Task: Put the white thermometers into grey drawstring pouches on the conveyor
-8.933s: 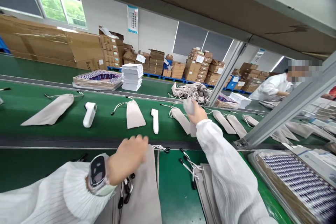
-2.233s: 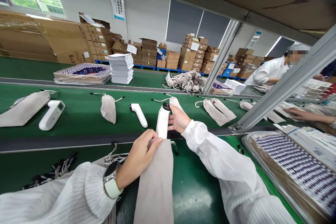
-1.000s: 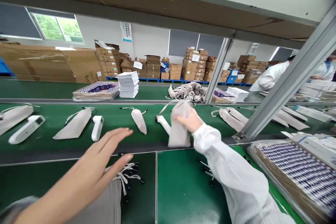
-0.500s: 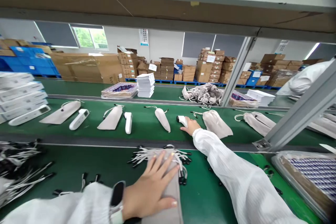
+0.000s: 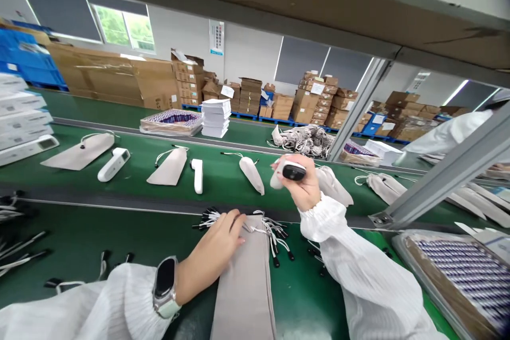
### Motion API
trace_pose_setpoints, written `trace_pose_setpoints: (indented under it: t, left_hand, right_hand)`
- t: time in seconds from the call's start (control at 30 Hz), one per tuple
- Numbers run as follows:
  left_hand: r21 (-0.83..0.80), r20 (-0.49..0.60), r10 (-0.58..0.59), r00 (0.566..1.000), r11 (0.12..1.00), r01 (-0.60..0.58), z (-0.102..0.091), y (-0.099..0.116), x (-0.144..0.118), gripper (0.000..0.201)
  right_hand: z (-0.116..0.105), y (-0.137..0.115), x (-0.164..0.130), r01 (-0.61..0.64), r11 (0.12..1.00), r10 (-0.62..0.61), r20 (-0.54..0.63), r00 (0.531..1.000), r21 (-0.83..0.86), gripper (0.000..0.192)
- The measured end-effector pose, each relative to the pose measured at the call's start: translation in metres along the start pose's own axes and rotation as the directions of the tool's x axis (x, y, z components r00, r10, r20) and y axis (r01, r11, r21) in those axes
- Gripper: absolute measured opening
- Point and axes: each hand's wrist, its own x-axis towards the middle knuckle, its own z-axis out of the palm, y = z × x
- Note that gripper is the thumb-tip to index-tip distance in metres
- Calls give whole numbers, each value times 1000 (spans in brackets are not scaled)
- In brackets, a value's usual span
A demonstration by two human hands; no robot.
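In my right hand [image 5: 306, 183] is a white forehead thermometer [image 5: 293, 171], lifted above the green belt with its black end facing me. A stack of grey drawstring bags [image 5: 247, 281] lies in front of me, its white cords with black stoppers fanned out at the top. My left hand [image 5: 217, 241] is at the upper left of this stack, fingers bent and closed on the top bag's mouth; the thumb is partly hidden. Beyond, a single drawstring bag [image 5: 252, 175] and another white thermometer [image 5: 197, 176] lie on the belt.
Further drawstring bags [image 5: 169, 166] and a thermometer [image 5: 114, 164] are spaced along the belt [image 5: 223, 191]. White boxes [image 5: 19, 111] are piled at left. A slanted metal post [image 5: 442, 170] and a wrapped tray [image 5: 458, 276] stand at right. Another person's white sleeve [image 5: 450, 130] shows at far right.
My right hand has raised the thermometer off the belt and turned it towards me. My left hand has gone from lying flat on the bags to curled fingers at the top edge.
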Motion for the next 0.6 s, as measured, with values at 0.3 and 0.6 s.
trace_pose_setpoints:
  t: [0.3, 0.6]
  left_hand:
    - [119, 106, -13, 994, 993, 1, -21, 0, 2, 21]
    - [70, 32, 62, 998, 996, -64, -33, -12, 11, 23]
  right_hand:
    - [-17, 28, -33, -43, 999, 43, -16, 999, -10, 25]
    - [-8, -16, -18, -365, 776, 430, -8, 903, 515, 44]
